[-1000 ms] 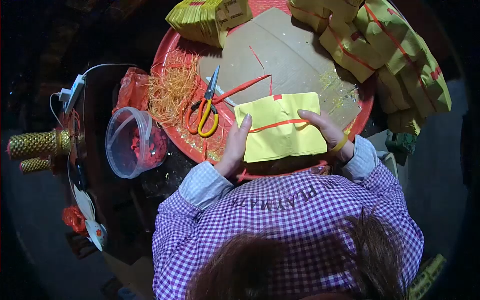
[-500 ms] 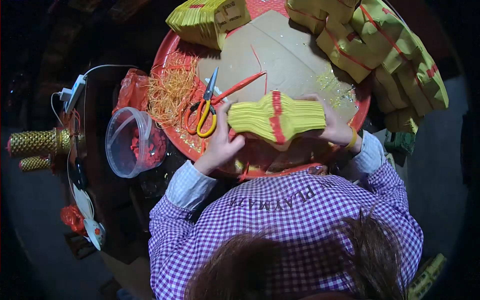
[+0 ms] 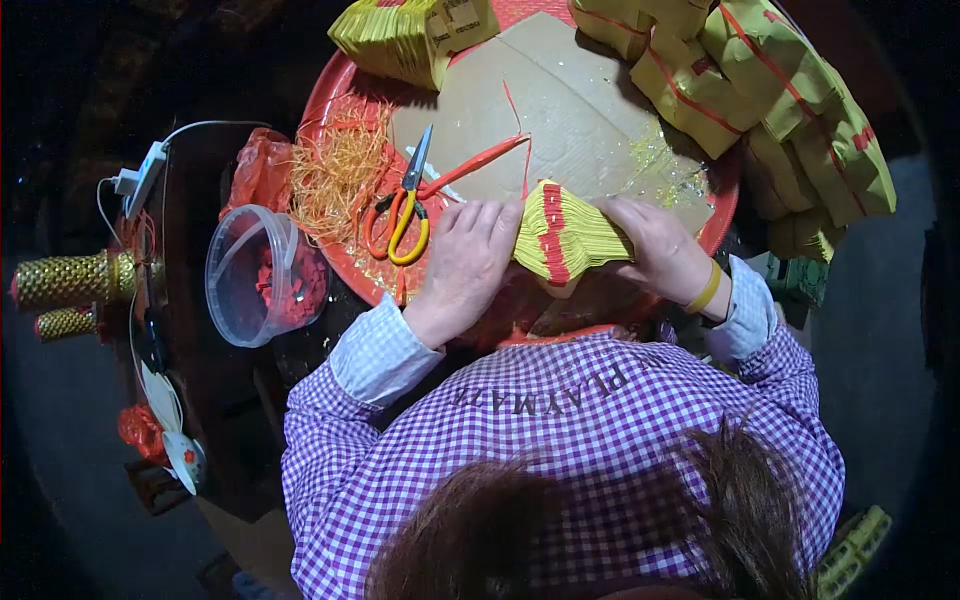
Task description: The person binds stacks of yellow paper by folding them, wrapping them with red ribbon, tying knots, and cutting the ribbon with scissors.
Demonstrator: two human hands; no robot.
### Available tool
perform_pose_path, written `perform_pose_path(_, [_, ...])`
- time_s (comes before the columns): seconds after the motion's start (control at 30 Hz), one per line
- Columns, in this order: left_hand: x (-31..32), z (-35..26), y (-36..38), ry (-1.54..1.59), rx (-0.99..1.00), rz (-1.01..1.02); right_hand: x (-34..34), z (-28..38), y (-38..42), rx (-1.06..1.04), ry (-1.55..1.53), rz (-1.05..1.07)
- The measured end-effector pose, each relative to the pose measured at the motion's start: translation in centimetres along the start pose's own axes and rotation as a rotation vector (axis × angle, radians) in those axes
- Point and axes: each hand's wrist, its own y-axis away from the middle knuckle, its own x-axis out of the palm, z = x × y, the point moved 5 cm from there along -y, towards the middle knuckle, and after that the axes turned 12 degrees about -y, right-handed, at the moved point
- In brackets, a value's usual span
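A stack of folded yellow paper (image 3: 580, 238) with a red printed band down its middle is between my two hands, close to my chest. My left hand (image 3: 465, 262) covers the left end of the stack, its fingers closed over the layers. Around the right end, my right hand (image 3: 665, 252) grips with the thumb on the near face. Left of my left hand lie scissors (image 3: 405, 215) with one orange and one yellow handle. A red strip (image 3: 475, 168) stretches over the cardboard beside them. The stack's ends are hidden under my hands.
A round red tray (image 3: 335, 100) holds a cardboard sheet (image 3: 570, 110) and a heap of orange strings (image 3: 345, 175). Tied yellow paper bundles (image 3: 700, 85) crowd the right rim; another folded yellow stack (image 3: 395, 45) stands back left. A clear bucket (image 3: 235, 290) contains red pieces.
My left hand has moved from the stack's left edge up and over its left end, hiding it. My right hand has slid inward over the right end.
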Motion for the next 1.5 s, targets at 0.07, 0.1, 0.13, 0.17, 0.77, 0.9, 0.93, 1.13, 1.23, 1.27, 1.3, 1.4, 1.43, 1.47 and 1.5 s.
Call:
perform_pose_path(0.07, [-0.3,0.2,0.2,0.077,0.009,-0.027,-0.3,0.2,-0.2,0.012,-0.007,-0.008])
perform_pose_path(0.1, [-0.4,0.6,0.2,0.072,0.003,-0.036,-0.5,0.1,-0.3,0.012,-0.032,-0.022])
perform_pose_path(0.13, [-0.9,1.2,0.1,0.155,0.005,-0.114,-0.8,-0.2,-0.4,0.012,-0.058,-0.036])
perform_pose_path(0.17, [-1.4,1.9,0.0,0.238,0.009,-0.191,-1.4,-0.5,-0.5,0.004,-0.055,-0.033])
perform_pose_path(0.77, [8.9,3.8,-3.2,0.227,0.050,-0.286,-7.9,-17.3,-13.4,-0.024,0.466,-1.044])
perform_pose_path(0.9, [3.1,2.5,-0.6,1.518,-0.358,0.078,-4.4,-8.4,-10.4,-0.175,0.253,-0.855])
perform_pose_path(0.93, [0.3,1.7,-0.2,1.564,-0.336,0.018,-3.6,-8.0,-9.4,-0.010,-0.302,-0.735])
perform_pose_path(1.13, [-10.6,4.6,-0.7,1.988,-0.224,-0.478,-3.9,-0.8,-4.1,-0.097,-0.989,-0.812])
perform_pose_path(1.23, [-16.5,5.3,-4.1,1.892,-0.091,-0.603,-4.6,5.5,-2.9,-0.736,-0.935,-0.541])
perform_pose_path(1.27, [-17.9,5.2,-5.8,1.943,0.082,-0.561,-4.0,7.1,-4.4,-0.521,-0.900,-0.613])
perform_pose_path(1.3, [-19.1,5.2,-7.3,1.980,0.265,-0.512,-3.1,8.4,-5.9,-0.311,-0.856,-0.684])
perform_pose_path(1.4, [-20.2,7.7,-9.8,2.062,0.390,-0.408,-0.5,8.0,-9.2,-0.271,-1.218,-0.312])
perform_pose_path(1.43, [-20.7,8.7,-10.5,2.102,0.449,-0.355,-0.2,8.4,-9.3,-0.330,-1.127,-0.118])
perform_pose_path(1.47, [-21.0,9.7,-10.8,2.143,0.503,-0.302,0.0,8.5,-9.0,-0.381,-1.031,0.075])
perform_pose_path(1.5, [-21.1,10.6,-10.9,2.189,0.549,-0.244,-0.9,8.4,-8.3,-0.378,-1.034,0.077])
